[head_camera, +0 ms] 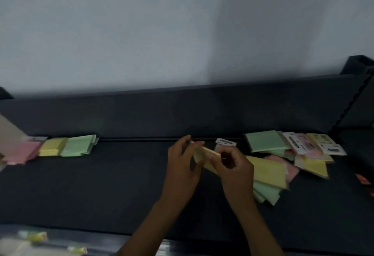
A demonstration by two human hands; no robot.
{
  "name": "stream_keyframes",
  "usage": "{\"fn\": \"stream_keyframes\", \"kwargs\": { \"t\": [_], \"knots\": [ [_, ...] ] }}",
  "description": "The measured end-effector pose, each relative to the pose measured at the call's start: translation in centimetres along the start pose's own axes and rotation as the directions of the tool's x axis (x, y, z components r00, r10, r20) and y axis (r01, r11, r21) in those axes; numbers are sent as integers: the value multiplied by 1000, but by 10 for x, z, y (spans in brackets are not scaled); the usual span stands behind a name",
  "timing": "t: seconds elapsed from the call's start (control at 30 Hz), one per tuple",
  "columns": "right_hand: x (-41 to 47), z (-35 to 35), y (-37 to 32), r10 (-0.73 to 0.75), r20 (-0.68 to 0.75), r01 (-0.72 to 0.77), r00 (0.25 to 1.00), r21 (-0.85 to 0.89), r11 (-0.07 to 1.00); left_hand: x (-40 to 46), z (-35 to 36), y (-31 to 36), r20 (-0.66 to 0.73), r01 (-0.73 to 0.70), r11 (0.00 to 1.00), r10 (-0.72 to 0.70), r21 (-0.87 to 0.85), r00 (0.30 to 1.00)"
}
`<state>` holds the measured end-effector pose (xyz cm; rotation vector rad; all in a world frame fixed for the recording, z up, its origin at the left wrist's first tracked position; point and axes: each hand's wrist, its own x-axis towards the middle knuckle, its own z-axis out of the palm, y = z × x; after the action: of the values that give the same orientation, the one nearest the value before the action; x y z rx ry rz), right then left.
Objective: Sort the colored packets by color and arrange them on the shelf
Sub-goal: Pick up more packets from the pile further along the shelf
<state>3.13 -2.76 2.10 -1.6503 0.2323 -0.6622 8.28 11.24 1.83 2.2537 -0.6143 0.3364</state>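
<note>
Both hands hold one yellow packet (203, 153) above the middle of the dark shelf (101, 184). My left hand (183, 166) grips its left end and my right hand (232, 164) pinches its right end. At the far left lie three sorted stacks side by side: pink (23, 152), yellow (51, 146) and green (79, 145). To the right of my hands sprawls a mixed heap of packets (283, 158), with a large yellow one (269, 172) and green ones (263, 140) on top. The picture is blurred.
A dark back panel (182, 112) runs behind the shelf, with a pale wall above. A perforated upright (352, 103) closes the right end. Blurred light packets (34, 237) lie on a lower level at the bottom left. A small red item (363, 178) sits at the far right.
</note>
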Motion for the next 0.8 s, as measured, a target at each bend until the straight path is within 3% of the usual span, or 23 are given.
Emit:
{"fn": "stream_keyframes", "kwargs": {
  "t": [0.13,0.23,0.33,0.43,0.6,0.8],
  "knots": [
    [-6,26,-12,-37,107,35,994,19,999,-6,-23,-19,-70,14,996,-8,92,998],
    [-7,49,-16,-37,178,33,983,24,999,-9,-44,-29,-90,-70,990,81,123,993],
    [-12,78,-15,-19,169,16,985,16,1000,-12,-67,-44,-120,-83,994,92,77,988],
    [-21,111,-21,72,159,-81,985,54,995,-20,-96,-62,-198,30,995,-49,-97,979],
    [-45,172,-20,212,292,-237,933,52,970,-44,-140,-105,-279,263,918,-346,-295,896],
    [-80,246,-24,408,367,-473,836,103,875,-77,-198,-159,-278,365,797,-533,-480,799]
  ]
}}
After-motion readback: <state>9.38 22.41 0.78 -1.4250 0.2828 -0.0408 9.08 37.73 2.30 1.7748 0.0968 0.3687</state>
